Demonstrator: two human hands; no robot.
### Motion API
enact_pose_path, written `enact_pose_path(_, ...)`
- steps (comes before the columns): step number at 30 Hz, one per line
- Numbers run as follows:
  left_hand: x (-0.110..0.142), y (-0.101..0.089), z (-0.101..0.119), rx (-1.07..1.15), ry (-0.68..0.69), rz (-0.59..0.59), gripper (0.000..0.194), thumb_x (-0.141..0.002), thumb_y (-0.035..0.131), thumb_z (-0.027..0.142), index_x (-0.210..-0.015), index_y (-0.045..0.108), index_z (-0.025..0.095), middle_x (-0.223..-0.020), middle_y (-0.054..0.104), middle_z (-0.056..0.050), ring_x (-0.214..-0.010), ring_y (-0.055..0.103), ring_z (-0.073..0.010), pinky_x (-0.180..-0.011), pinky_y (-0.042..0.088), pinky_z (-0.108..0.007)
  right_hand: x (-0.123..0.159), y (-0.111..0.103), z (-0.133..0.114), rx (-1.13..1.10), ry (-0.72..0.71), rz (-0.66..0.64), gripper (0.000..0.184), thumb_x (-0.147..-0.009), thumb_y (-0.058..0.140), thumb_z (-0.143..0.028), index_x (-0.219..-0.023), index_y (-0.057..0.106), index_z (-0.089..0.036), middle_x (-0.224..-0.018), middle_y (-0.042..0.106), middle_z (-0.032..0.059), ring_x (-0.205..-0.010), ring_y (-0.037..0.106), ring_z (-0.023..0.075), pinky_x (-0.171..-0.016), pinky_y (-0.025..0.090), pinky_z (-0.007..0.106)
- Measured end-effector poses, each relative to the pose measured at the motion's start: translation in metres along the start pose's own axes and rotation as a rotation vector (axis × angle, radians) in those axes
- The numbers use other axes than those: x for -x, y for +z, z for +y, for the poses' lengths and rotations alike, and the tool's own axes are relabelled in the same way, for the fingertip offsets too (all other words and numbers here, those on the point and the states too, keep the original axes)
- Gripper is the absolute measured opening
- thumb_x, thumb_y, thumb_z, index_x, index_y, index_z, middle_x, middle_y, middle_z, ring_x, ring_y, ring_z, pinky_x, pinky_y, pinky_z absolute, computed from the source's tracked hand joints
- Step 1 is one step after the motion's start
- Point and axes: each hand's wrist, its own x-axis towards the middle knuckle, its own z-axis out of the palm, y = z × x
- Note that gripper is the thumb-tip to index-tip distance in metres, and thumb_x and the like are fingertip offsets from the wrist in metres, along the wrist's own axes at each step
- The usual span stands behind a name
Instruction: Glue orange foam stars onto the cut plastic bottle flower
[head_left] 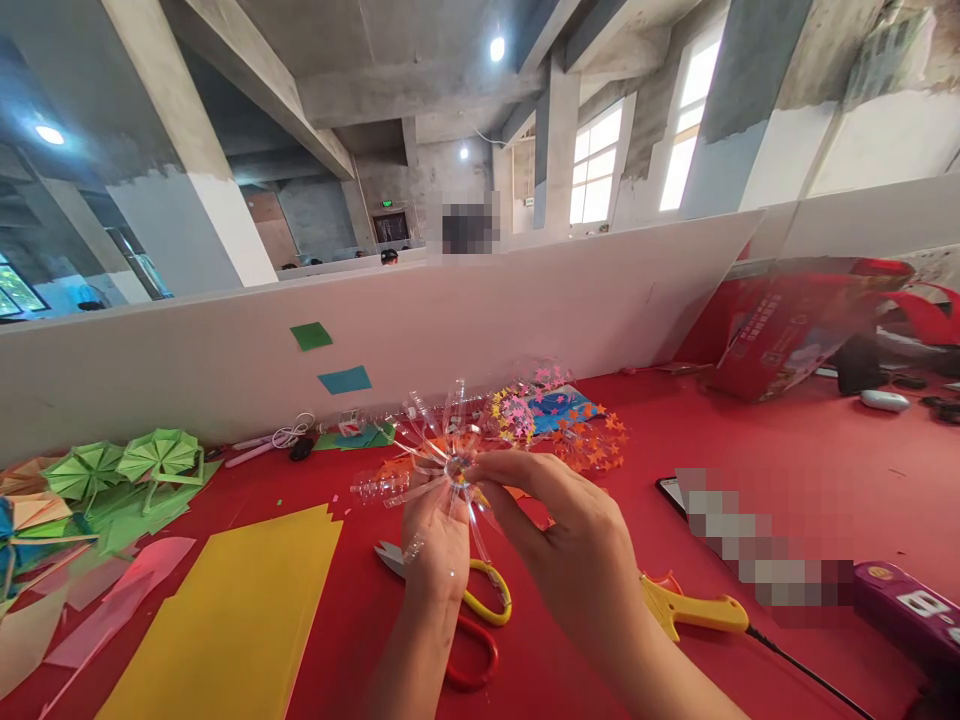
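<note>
A clear plastic bottle piece point(456, 468), cut into thin strips that splay out like petals, is held up over the red table. My left hand point(436, 560) supports it from below and behind, its fingers partly hidden by the strips. At the piece's centre, my right hand point(574, 530) pinches with thumb and forefinger; small orange-yellow bits show there, but what the fingertips grip is too small to make out. Below my hands lie scissors point(499, 612) with one yellow and one red handle, partly covered by my left wrist. A yellow glue gun point(694, 608) rests right of my right forearm.
Yellow paper sheets point(232, 600) lie front left, beside folded green paper umbrellas point(159, 455). Star-covered clear plastic point(592, 440) stands behind my hands, against a white partition point(465, 320). To the right are a phone point(671, 492), a purple object point(900, 600) and a red bag point(780, 330).
</note>
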Motion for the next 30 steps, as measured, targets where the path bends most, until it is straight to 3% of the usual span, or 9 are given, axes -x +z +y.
enact_pose_path(10, -0.002, -0.0005, 0.0009, 0.016, 0.014, 0.015, 0.024, -0.065, 0.064, 0.013, -0.088, 0.064, 0.018, -0.083, 0.069, -0.002, -0.081, 0.065, -0.0159, -0.074, 0.046, -0.026, -0.0014, -0.0058, -0.0045, -0.144, 0.176, -0.101, 0.016, -0.079, 0.056, -0.011, -0.079, 0.066, -0.023, -0.079, 0.072, -0.0018, -0.074, 0.068, 0.015, -0.069, 0.054, 0.027)
enact_pose_path(15, -0.0013, 0.0015, 0.0043, 0.037, -0.014, 0.028, 0.023, -0.064, 0.064, 0.013, -0.087, 0.064, 0.017, -0.088, 0.069, -0.004, -0.084, 0.064, -0.0177, -0.073, 0.047, -0.027, -0.0024, -0.0068, -0.0056, -0.131, 0.091, -0.105, 0.017, -0.08, 0.055, -0.01, -0.078, 0.067, -0.023, -0.077, 0.07, -0.0008, -0.073, 0.066, 0.0145, -0.066, 0.054, 0.027)
enact_pose_path(20, -0.0007, 0.0026, 0.0045, 0.052, -0.016, 0.063, 0.021, -0.063, 0.067, 0.013, -0.083, 0.064, 0.017, -0.084, 0.068, -0.004, -0.085, 0.064, -0.0189, -0.074, 0.048, -0.028, -0.0041, -0.0053, -0.007, -0.102, 0.004, -0.028, 0.015, -0.082, 0.054, -0.011, -0.077, 0.065, -0.022, -0.082, 0.069, 0.0018, -0.077, 0.066, 0.0151, -0.067, 0.054, 0.027)
enact_pose_path(25, -0.0003, 0.0002, 0.0022, 0.011, -0.017, 0.026, 0.017, -0.066, 0.066, 0.016, -0.082, 0.062, 0.02, -0.077, 0.067, -0.001, -0.09, 0.063, -0.019, -0.076, 0.048, -0.028, -0.0012, -0.0031, -0.0064, -0.066, -0.069, -0.061, 0.016, -0.084, 0.051, -0.01, -0.077, 0.061, -0.02, -0.076, 0.068, 0.0011, -0.072, 0.064, 0.0142, -0.066, 0.053, 0.026)
enact_pose_path(30, -0.0003, 0.0002, 0.0024, 0.003, -0.014, -0.025, 0.013, -0.068, 0.061, 0.015, -0.079, 0.063, 0.02, -0.072, 0.064, 0.0, -0.076, 0.062, -0.0157, -0.073, 0.047, -0.027, -0.0011, -0.0031, -0.0045, -0.031, -0.086, -0.068, 0.015, -0.084, 0.05, -0.009, -0.081, 0.059, -0.02, -0.077, 0.067, 0.0005, -0.072, 0.063, 0.0129, -0.065, 0.05, 0.024)
